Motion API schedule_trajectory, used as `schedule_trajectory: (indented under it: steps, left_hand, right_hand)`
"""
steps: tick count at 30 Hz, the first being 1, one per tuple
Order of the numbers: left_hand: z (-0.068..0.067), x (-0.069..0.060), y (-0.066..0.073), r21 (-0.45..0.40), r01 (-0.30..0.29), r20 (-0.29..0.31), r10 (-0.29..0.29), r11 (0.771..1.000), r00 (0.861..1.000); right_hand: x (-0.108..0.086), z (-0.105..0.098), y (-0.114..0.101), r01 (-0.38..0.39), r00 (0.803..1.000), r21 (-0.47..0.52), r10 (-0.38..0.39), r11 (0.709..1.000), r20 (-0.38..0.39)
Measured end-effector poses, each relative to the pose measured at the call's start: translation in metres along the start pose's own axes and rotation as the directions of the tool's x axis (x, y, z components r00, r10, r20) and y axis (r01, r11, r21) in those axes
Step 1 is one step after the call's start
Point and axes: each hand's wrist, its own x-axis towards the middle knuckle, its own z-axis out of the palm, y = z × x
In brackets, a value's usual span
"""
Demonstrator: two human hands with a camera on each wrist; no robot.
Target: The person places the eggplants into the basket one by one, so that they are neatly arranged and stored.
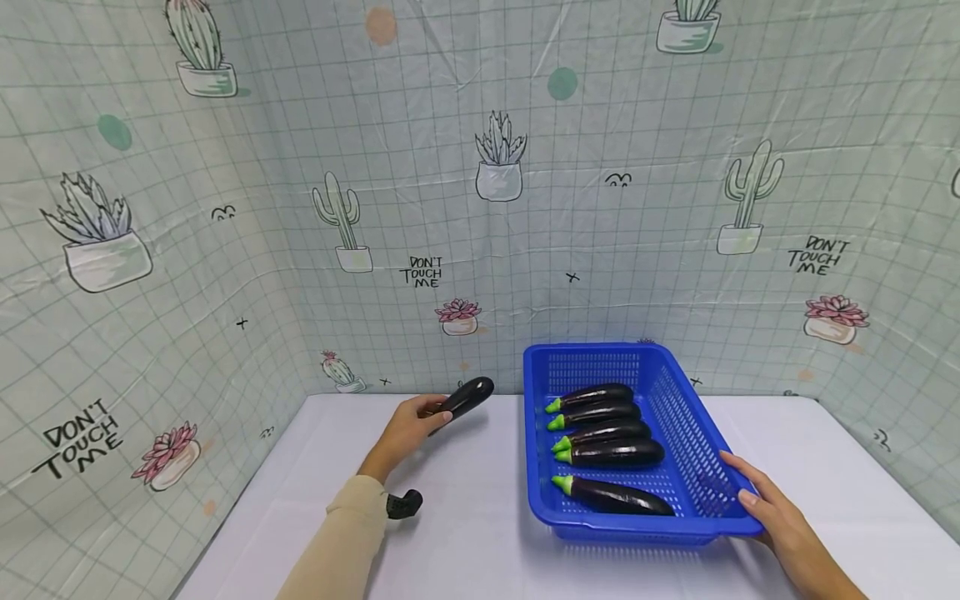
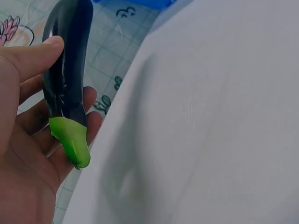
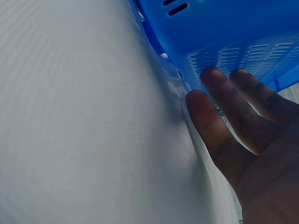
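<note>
My left hand (image 1: 411,429) grips a dark purple eggplant (image 1: 471,396) above the table, left of the basket. In the left wrist view, the thumb lies across the eggplant (image 2: 70,60), with the other fingers behind it and its green cap (image 2: 72,140) toward the palm. A blue plastic basket (image 1: 534,467) holds several eggplants (image 1: 611,452) lying sideways, green stems to the left. My right hand (image 1: 787,521) holds the basket's near right corner, thumb over the rim. In the right wrist view, three fairly straight fingers (image 3: 224,98) lie along the basket's outside (image 3: 233,28).
A white cloth covers the table (image 1: 465,517). A small black strap-like piece (image 1: 405,504) sticks out by the left sleeve (image 1: 345,525). A curtain (image 1: 420,192) printed with a grid and cacti hangs behind the table and along its sides.
</note>
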Motion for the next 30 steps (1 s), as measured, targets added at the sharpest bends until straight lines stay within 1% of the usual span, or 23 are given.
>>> schedule_trajectory:
  steps: [5,11,14,17,22,26,30]
  left_hand:
    - [0.006,-0.003,0.001,-0.064,-0.006,-0.012,0.006,0.998,1.000]
    - [0.011,-0.011,0.011,-0.158,-0.043,-0.044,0.037,0.987,0.998]
    - [0.015,-0.014,0.016,-0.183,-0.066,-0.056,0.057,0.981,0.997]
    - [0.018,-0.018,0.022,-0.166,-0.092,-0.065,0.083,0.982,0.994]
    - [0.023,-0.027,0.035,-0.085,-0.144,-0.053,0.140,0.986,0.989]
    - [0.027,-0.032,0.043,-0.108,-0.189,-0.028,0.187,0.976,0.982]
    - [0.030,-0.036,0.050,-0.129,-0.208,-0.019,0.207,0.970,0.978]
  right_hand:
    - [0.000,0.001,0.000,0.000,1.000,0.001,0.000,1.000,0.002]
    - [0.000,0.002,0.000,-0.002,1.000,-0.006,0.002,1.000,0.003]
    - [0.000,0.001,0.000,-0.011,1.000,-0.017,0.011,1.000,-0.008]
    - [0.001,0.000,0.001,-0.027,1.000,-0.025,0.026,0.999,-0.011]
    - [0.001,0.001,0.003,-0.022,1.000,-0.008,0.022,1.000,0.002]
    - [0.000,0.001,0.003,-0.002,1.000,-0.003,0.002,1.000,-0.001]
    - [-0.001,-0.001,0.002,0.014,1.000,-0.014,-0.014,1.000,-0.009]
